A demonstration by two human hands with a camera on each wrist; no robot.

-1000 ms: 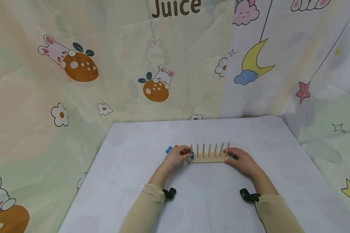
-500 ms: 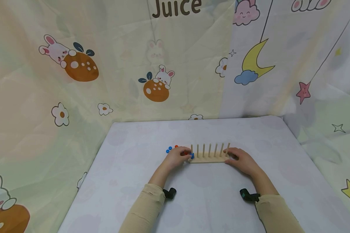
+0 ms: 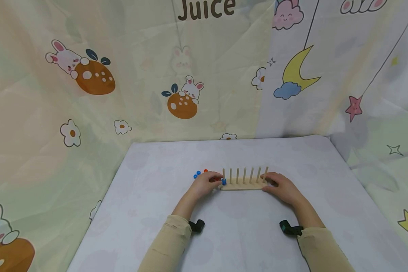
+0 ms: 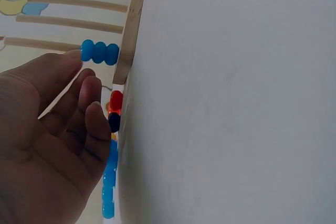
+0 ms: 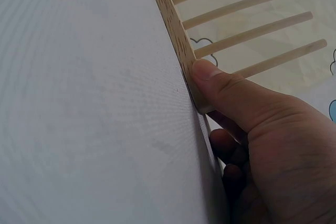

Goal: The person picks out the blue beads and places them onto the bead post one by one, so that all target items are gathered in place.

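A wooden peg board (image 3: 243,186) with a row of upright pegs stands on the table. On its left-end peg sit three blue beads (image 4: 100,52), stacked against one another down at the base. My left hand (image 3: 204,184) is at this peg, its thumb (image 4: 73,57) right at the top bead and the other fingers loosely bent below; the index finger is mostly hidden behind the thumb. My right hand (image 3: 283,187) grips the board's right end, with the thumb (image 5: 206,70) on the base and the other fingers curled beneath it, partly in shadow.
Loose blue beads (image 3: 195,176) and an orange-red bead (image 3: 205,171) lie beyond the left hand, which partly covers more red ones. A white cloth (image 3: 241,234) covers the table. A printed curtain (image 3: 221,75) hangs behind its far edge.
A blue bead near my left fingertips has gone down the left-end peg onto the beads below it. The left hand has barely shifted. My right hand keeps its place on the board.
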